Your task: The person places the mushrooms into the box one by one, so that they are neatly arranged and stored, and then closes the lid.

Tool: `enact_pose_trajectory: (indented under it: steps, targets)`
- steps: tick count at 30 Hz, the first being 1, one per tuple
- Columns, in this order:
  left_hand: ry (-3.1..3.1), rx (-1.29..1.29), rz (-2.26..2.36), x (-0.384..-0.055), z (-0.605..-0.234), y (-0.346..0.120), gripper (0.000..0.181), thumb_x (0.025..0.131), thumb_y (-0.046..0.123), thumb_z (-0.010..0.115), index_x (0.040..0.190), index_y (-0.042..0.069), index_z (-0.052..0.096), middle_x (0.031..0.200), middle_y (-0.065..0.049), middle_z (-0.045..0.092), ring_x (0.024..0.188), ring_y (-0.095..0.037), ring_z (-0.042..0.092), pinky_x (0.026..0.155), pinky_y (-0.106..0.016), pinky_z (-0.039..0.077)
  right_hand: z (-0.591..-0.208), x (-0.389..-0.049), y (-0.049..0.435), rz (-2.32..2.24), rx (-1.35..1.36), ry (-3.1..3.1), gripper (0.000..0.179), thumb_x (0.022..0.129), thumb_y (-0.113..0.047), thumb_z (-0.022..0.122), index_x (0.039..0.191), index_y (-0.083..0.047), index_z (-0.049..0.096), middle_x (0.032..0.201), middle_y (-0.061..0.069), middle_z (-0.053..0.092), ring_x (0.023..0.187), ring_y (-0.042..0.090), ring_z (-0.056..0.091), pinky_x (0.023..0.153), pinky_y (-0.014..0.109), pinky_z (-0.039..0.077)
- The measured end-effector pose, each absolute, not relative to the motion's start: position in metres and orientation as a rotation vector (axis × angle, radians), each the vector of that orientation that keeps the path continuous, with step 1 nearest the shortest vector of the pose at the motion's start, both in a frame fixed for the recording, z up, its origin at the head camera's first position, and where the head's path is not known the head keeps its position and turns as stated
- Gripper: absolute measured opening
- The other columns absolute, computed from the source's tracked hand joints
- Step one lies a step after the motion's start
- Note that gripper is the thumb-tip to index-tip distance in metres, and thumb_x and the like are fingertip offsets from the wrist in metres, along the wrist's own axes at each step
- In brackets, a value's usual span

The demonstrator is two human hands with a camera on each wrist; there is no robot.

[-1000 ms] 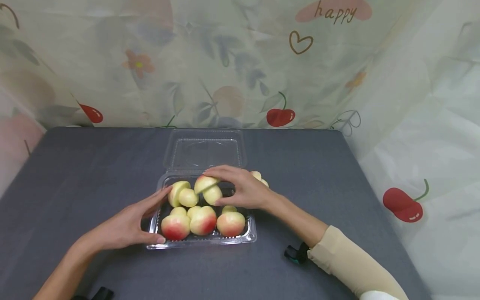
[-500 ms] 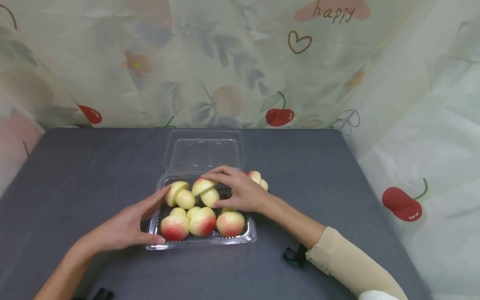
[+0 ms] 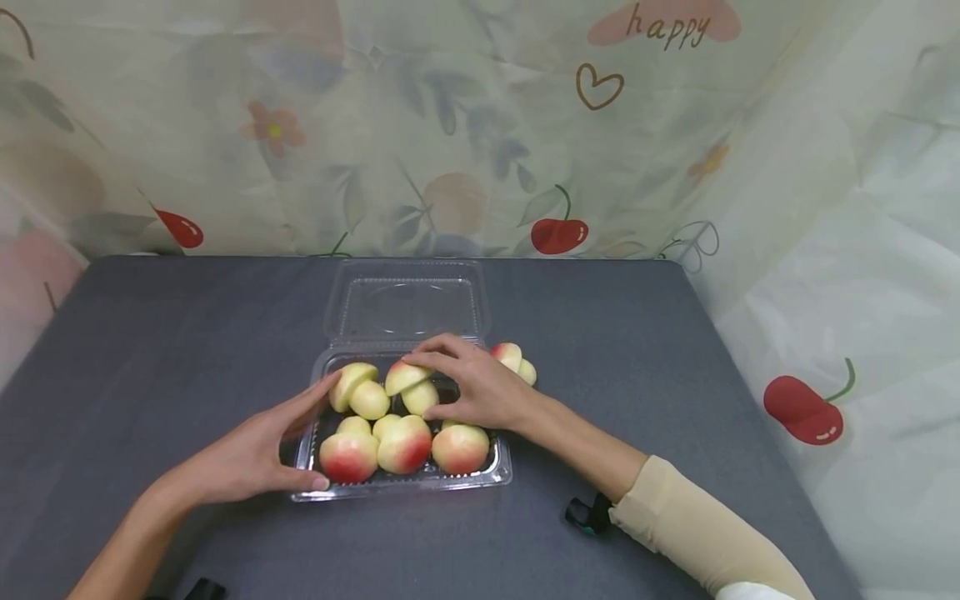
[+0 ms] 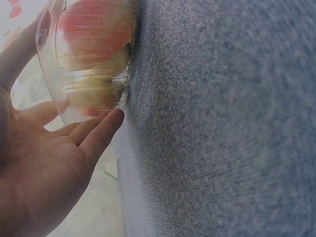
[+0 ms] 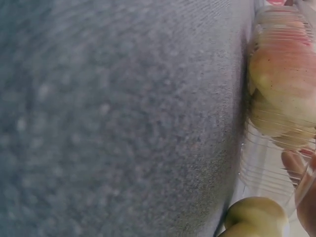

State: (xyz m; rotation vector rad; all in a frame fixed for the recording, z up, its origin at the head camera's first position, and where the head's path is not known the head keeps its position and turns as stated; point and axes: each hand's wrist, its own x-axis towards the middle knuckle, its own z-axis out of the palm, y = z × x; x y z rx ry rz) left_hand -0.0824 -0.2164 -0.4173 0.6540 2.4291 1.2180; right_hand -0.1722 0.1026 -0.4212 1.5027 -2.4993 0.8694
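Thumb and fingers of my right hand [image 3: 480, 382] pinch a mushroom-shaped piece [image 3: 407, 377] with a red-and-yellow cap and a pale stem. It sits in the back middle of a clear plastic clamshell container [image 3: 495, 475]. My left hand [image 3: 251, 454] spans the container's left side with its fingers out straight; the thumb rests at the front left corner. In the left wrist view, the straight fingers [image 4: 101, 134] touch the clear wall. Another piece [image 3: 360, 390] lies tilted at back left. A front row of similar pieces [image 3: 405, 445] fills the near side.
The container's clear lid [image 3: 408, 300] lies folded back behind it. One more mushroom-shaped piece [image 3: 516, 362] is on the grey table [image 3: 600, 333] beyond my right hand, partly hidden. A printed curtain [image 3: 450, 125] hangs along the table's far edge.
The right hand and its mushroom-shaped piece have shifted very slightly. More of the loose piece behind that hand shows. The left hand stays in place.
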Motion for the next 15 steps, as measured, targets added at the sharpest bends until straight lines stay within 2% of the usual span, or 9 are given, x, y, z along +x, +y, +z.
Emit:
enact_pose_trajectory:
  steps: [4, 10, 15]
  targets:
    - [2.423, 0.676, 1.228, -0.0823, -0.4158, -0.2155, 0.117, 0.074, 0.049, 0.085, 0.161, 0.025, 0.010, 0.163, -0.010, 0.021, 0.142, -0.033, 0.035, 0.105, -0.040, 0.042, -0.4212, -0.1719, 0.1031, 0.801, 1.525, -2.521, 0.065, 0.075, -0.024, 0.088, 0.135, -0.017, 0.061, 0.130, 0.001, 0.055, 0.119, 0.015, 0.054, 0.099, 0.029, 0.044]
    - [2.417, 0.713, 1.266, -0.0812, -0.4160, -0.2155, 0.115, 0.075, 0.047, 0.084, 0.161, 0.024, 0.011, 0.163, -0.011, 0.022, 0.141, -0.033, 0.036, 0.102, -0.015, 0.037, -0.4194, -0.1712, 0.1018, 0.718, 1.533, -2.568, 0.065, 0.075, -0.023, 0.087, 0.134, -0.018, 0.061, 0.129, 0.000, 0.056, 0.117, 0.014, 0.056, 0.097, 0.029, 0.046]
    - [2.399, 0.712, 1.287, -0.0806, -0.4170, -0.2161, 0.116, 0.075, 0.045, 0.085, 0.161, 0.021, 0.010, 0.163, -0.013, 0.022, 0.141, -0.034, 0.035, 0.101, -0.012, 0.036, -0.4175, -0.1697, 0.1012, 0.674, 1.535, -2.609, 0.065, 0.076, -0.023, 0.087, 0.135, -0.018, 0.060, 0.130, 0.000, 0.055, 0.116, 0.014, 0.057, 0.096, 0.028, 0.047]
